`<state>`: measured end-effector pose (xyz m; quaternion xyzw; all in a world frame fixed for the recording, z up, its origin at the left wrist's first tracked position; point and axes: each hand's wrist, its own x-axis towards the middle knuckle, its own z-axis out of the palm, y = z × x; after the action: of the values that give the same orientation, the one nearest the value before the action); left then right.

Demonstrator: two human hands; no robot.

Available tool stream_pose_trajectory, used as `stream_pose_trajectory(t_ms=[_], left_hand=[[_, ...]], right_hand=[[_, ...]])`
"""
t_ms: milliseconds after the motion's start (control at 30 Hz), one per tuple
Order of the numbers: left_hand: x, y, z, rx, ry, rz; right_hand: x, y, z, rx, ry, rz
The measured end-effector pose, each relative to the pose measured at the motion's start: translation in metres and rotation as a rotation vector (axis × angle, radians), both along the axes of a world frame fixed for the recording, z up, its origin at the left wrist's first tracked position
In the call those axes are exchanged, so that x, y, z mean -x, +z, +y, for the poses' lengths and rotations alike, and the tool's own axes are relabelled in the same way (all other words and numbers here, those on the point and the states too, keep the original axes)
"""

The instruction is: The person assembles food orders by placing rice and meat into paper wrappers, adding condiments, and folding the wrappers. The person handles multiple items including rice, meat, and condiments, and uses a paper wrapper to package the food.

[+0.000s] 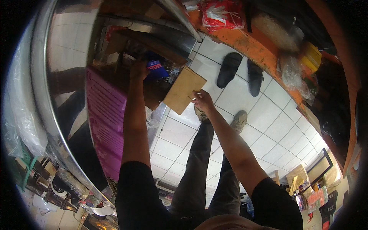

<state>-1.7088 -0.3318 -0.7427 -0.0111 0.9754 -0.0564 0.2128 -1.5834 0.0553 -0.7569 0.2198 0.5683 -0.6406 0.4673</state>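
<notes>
A brown cardboard box (153, 96) stands open at the left, under a metal-edged counter. Its flap (184, 90) sticks out over the floor tiles. The fingers of my right hand (203, 101) are closed at the flap's outer edge. My left hand (138, 70) reaches down into the box, deep in shadow, so its fingers cannot be made out. Right beside it is a blue packet (156, 70) with a pink and white patterned band. Other small contents of the box are too dark to name.
Purple printed packs (107, 119) are stacked beside my left forearm. Two black slippers (229, 69) lie on the white tiles ahead. An orange worn shelf (249, 50) curves along the right, bearing a red plastic-wrapped pack (222, 15) and clear bags (293, 73).
</notes>
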Motion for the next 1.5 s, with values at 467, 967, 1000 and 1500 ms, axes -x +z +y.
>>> stream_pose_trajectory(t_ms=[467,967,1000,1500], left_hand=[[-0.150,0.173,0.118,-0.064,0.160,0.628],[-0.455,0.547,0.458,-1.688,0.468,0.584],[-0.473,0.558,0.454,-1.733,0.530,0.639],[-0.877,0.678,0.266,-1.186,1.483,1.461]], right_hand=[[-0.076,0.074,0.234,0.153,-0.255,-0.087],[-0.090,0.374,0.289,0.411,0.939,-0.257],[-0.105,0.384,0.276,0.374,1.078,-0.126],[-0.467,0.582,-0.133,0.476,0.603,-0.155]])
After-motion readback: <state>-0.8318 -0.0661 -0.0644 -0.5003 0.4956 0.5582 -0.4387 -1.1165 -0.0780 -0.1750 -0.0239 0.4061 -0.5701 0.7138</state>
